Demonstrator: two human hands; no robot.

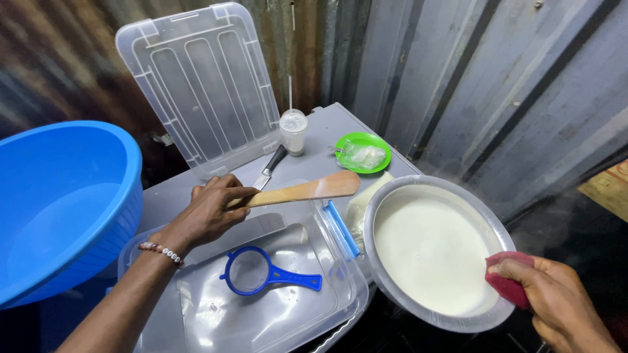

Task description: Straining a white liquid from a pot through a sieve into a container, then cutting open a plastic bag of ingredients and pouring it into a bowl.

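— So, hidden or cut off?
— Blue basin [59, 209] at nine o'clock, cropped by the left edge. Right hand [556, 307] at five o'clock, cut by the bottom edge, wrist out of sight. Knife [269, 168] only partly readable: dark handle plain, blade mostly behind the left hand [209, 212]. Contents of the green plate [364, 151] at one o'clock hard to name: something pale and clear-wrapped. Pale block [360, 206] between spatula and bowl half covered by the bowl's rim.
— And the hands?
— Left closed around the handle of the wooden spatula [304, 191], blade end pointing toward two o'clock, held above the clear plastic box [261, 307]. Beaded bracelet [162, 252] on that wrist. Right clamped on a red cloth [507, 278], cloth pressed over the rim of the metal bowl [435, 252] at its four o'clock side.
— Where does the bowl sit?
— At four o'clock in view, tilted, full of white liquid, just beside the box.
— Counts?
— One spatula, one bowl, one cloth, one knife, one basin, one green plate. One blue strainer [258, 274] lying inside the box. One clear lid [203, 82] leaning on the corrugated wall at twelve o'clock. One small lidded cup [293, 131] beside it. Two hands, both the same person's.
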